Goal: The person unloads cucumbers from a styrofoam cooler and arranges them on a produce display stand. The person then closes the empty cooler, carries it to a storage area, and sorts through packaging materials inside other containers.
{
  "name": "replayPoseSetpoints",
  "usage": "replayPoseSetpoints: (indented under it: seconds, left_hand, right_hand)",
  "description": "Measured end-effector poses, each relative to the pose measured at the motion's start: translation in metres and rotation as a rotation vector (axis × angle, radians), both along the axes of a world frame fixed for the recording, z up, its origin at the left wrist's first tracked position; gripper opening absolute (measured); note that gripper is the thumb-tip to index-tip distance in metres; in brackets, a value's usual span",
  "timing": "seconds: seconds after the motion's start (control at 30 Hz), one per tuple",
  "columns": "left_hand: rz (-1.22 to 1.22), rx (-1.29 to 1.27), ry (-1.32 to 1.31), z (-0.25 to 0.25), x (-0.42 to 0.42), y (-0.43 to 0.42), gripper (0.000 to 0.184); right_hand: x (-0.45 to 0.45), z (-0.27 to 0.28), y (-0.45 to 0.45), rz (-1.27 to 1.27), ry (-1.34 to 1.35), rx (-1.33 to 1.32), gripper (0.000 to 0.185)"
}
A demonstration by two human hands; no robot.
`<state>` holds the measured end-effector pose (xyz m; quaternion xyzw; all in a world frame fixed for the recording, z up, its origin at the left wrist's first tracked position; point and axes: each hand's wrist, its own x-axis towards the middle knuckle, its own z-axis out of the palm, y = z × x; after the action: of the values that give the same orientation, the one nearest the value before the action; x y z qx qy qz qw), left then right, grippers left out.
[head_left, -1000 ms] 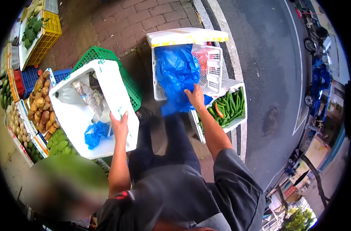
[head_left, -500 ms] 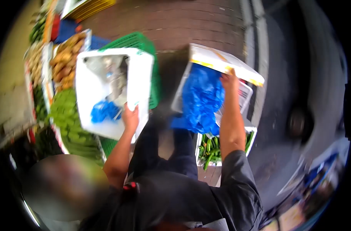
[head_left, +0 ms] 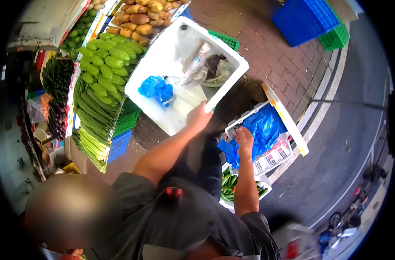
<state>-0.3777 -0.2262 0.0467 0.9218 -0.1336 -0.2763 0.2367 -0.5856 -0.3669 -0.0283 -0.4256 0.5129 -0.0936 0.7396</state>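
One white foam box [head_left: 230, 84], its rim clasped in the left hand [head_left: 199, 117].
Likely light, stiff and brittle, it's best gripped there, its bulk beyond that hand. The right hand [head_left: 244, 139] is at the blue bag [head_left: 269, 128], probably soft and slippery; I can't tell if it's pinching.

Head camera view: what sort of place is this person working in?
Most likely a roadside vegetable stall or the front of a greengrocer's. Green gourds and brown root vegetables are laid out in rows, plastic crates stand on the brick pavement, and a road runs alongside.
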Motion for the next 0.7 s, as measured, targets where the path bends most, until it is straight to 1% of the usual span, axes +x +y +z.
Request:
replayPoseSetpoints:
  seconds: [0.03,0.07,0.1,0.13,0.17,0.2,0.23,0.3,0.33,0.37,0.43,0.47,0.5,0.57,0.63,0.7]
  left_hand:
    - [0.008,0.009,0.078,0.006,0.008,0.006,0.05]
    - [0.001,-0.013,0.027,0.005,0.012,0.014,0.051]
    - [-0.043,-0.037,-0.004,0.001,0.014,0.025,0.053]
    - [-0.095,-0.07,-0.06,0.002,0.018,0.034,0.059]
    - [-0.075,-0.095,-0.019,-0.001,0.029,0.04,0.057]
    - [-0.083,-0.06,0.021,0.004,0.037,0.043,0.055]
    - [-0.093,-0.023,0.059,0.008,0.044,0.043,0.052]
    - [-0.114,0.05,0.061,0.002,0.05,0.04,0.047]
    - [-0.145,0.076,0.085,0.001,0.053,0.038,0.047]
    - [-0.178,0.101,0.108,-0.001,0.057,0.033,0.047]
    - [-0.174,0.09,0.042,-0.011,0.055,0.032,0.047]
    - [-0.147,0.089,0.043,-0.017,0.055,0.025,0.042]
    - [-0.146,0.071,-0.011,-0.025,0.055,0.02,0.043]
    - [-0.135,0.048,-0.002,-0.032,0.045,0.015,0.043]
    - [-0.14,0.045,-0.048,-0.036,0.037,0.003,0.042]
    - [-0.138,0.057,-0.09,-0.046,0.032,-0.007,0.041]
  right_hand:
    - [0.013,0.012,0.019,0.148,0.027,-0.078,0.028]
    - [0.026,0.023,0.033,0.295,0.054,-0.157,0.031]
    - [0.035,0.039,0.049,0.33,0.062,-0.194,0.033]
    - [0.047,0.057,0.059,0.365,0.071,-0.229,0.034]
    - [0.057,0.073,0.065,0.401,0.081,-0.264,0.036]
    - [0.059,0.09,0.074,0.327,0.07,-0.254,0.034]
    - [0.051,0.083,0.083,0.238,0.042,-0.219,0.033]
    - [0.025,0.067,0.082,0.285,0.219,-0.233,0.036]
    - [0.008,0.05,0.075,0.241,0.271,-0.181,0.043]
    - [-0.014,0.036,0.065,0.269,0.431,-0.376,0.045]
    - [-0.05,0.009,0.033,0.385,0.719,-0.751,0.049]
    - [-0.062,-0.005,0.005,0.335,0.779,-0.811,0.054]
    - [-0.064,-0.022,-0.03,0.291,0.826,-0.869,0.06]
    - [-0.068,-0.029,-0.09,0.309,0.909,-1.016,0.071]
    - [-0.051,-0.029,-0.151,0.403,0.992,-0.991,0.082]
    - [-0.031,-0.04,-0.203,0.568,1.089,-0.967,0.082]
